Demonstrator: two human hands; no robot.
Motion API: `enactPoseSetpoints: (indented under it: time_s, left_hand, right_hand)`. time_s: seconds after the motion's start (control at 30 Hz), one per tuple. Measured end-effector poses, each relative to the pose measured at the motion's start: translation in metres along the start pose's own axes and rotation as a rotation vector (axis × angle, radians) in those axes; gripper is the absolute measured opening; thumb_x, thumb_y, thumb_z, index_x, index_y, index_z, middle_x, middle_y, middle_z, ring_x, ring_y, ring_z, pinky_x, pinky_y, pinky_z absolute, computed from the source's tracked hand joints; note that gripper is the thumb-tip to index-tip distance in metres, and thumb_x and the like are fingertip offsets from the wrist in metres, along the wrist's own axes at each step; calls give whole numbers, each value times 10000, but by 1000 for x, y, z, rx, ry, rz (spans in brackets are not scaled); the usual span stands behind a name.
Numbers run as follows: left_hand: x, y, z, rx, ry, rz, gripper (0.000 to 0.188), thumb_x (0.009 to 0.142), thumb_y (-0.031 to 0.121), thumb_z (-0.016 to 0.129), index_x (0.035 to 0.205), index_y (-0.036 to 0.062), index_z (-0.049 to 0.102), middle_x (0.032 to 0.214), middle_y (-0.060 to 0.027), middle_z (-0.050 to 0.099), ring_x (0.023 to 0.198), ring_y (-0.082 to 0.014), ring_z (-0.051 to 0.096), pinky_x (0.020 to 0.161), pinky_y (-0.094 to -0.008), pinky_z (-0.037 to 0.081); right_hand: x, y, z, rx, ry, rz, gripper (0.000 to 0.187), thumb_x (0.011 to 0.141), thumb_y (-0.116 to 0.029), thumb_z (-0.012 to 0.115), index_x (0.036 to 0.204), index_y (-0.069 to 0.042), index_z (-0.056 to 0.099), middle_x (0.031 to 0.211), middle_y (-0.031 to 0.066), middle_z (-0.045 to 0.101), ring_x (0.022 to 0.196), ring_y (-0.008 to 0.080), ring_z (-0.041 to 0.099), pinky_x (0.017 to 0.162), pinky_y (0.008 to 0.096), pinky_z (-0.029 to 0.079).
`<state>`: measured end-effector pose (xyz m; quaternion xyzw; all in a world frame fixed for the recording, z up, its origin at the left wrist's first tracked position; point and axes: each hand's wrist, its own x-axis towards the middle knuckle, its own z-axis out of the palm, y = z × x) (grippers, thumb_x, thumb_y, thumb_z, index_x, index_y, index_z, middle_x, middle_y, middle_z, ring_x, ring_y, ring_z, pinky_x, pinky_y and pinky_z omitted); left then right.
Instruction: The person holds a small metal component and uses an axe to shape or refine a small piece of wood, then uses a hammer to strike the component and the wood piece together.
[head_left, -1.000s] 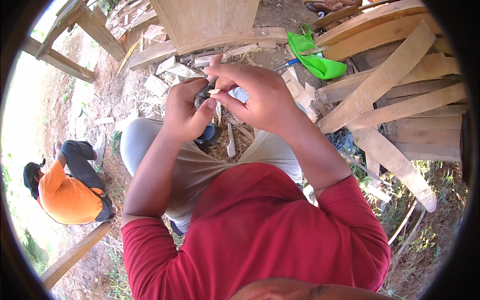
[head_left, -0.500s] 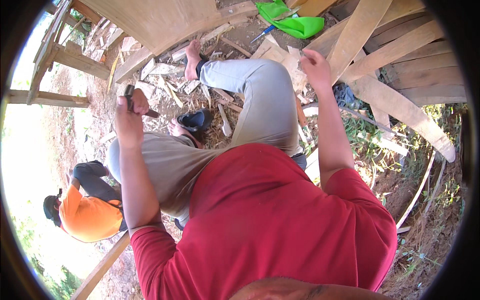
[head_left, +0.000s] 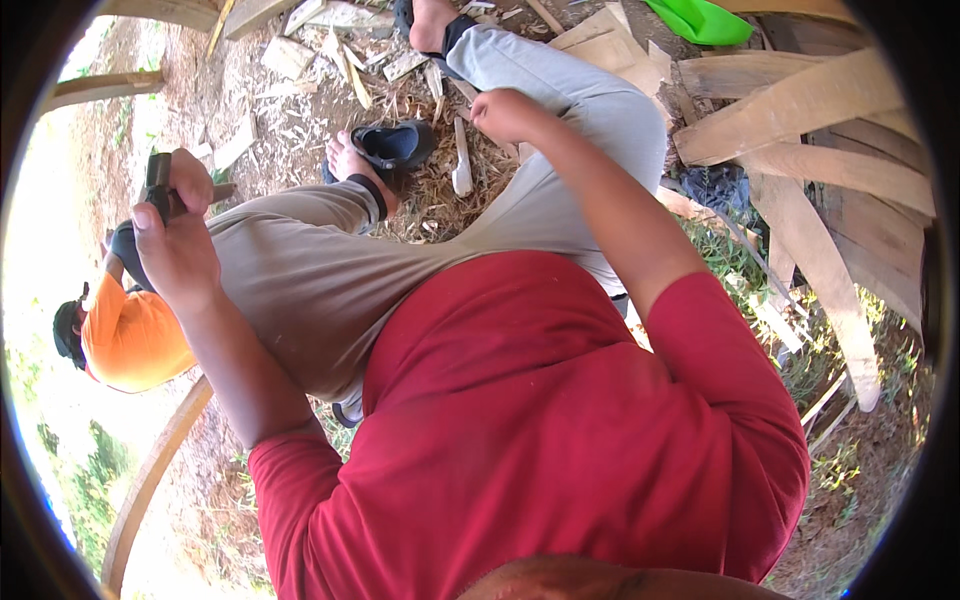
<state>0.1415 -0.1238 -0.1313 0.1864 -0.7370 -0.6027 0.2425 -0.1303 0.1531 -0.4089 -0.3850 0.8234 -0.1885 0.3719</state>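
Note:
My left hand (head_left: 180,235) is raised at the left, closed round a hammer-like tool (head_left: 158,183). Its dark metal part stands above the thumb, and a brown handle end pokes out past the fingers. My right hand (head_left: 505,115) hovers over the inner side of my bent right leg, fingers curled in, with nothing visible in them. Below and left of it, a pale piece of wood (head_left: 462,160) lies on the chip-strewn ground. Beside that is a black clog (head_left: 393,145), close to my bare left foot (head_left: 348,158).
Curved planks (head_left: 800,105) are stacked at the right, near a dark plastic bag (head_left: 716,190). Bright green cloth (head_left: 700,20) lies at the top. A person in an orange top (head_left: 135,335) sits at the far left, above a curved timber (head_left: 150,480). Wood scraps (head_left: 288,58) litter the ground.
My right hand has swung left from beside the planks to over my leg, its fingers curling in. My left hand has moved left with the tool. The whole view has shifted.

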Motion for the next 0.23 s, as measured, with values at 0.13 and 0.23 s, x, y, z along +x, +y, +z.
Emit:
enactPoseSetpoints:
  time_s: [0.13, 0.23]
  left_hand:
    - [8, 8, 15, 238, 107, -16, 639, 975, 667, 512, 823, 47, 497, 784, -28, 391, 745, -153, 345, 701, -332, 256]
    - [18, -7, 5, 237, 147, -73, 640, 974, 668, 516, 826, 46, 503, 786, -27, 395, 749, -151, 346, 700, -331, 255]
  right_hand:
    - [54, -7, 57, -491, -576, 167, 377, 873, -136, 705, 1247, -113, 751, 1263, 142, 719, 1183, 276, 669, 1011, 420, 521]
    - [72, -14, 68, -607, -815, 210, 602, 855, -152, 719, 1452, -145, 645, 1582, 142, 447, 1426, 222, 535, 1175, 394, 448]
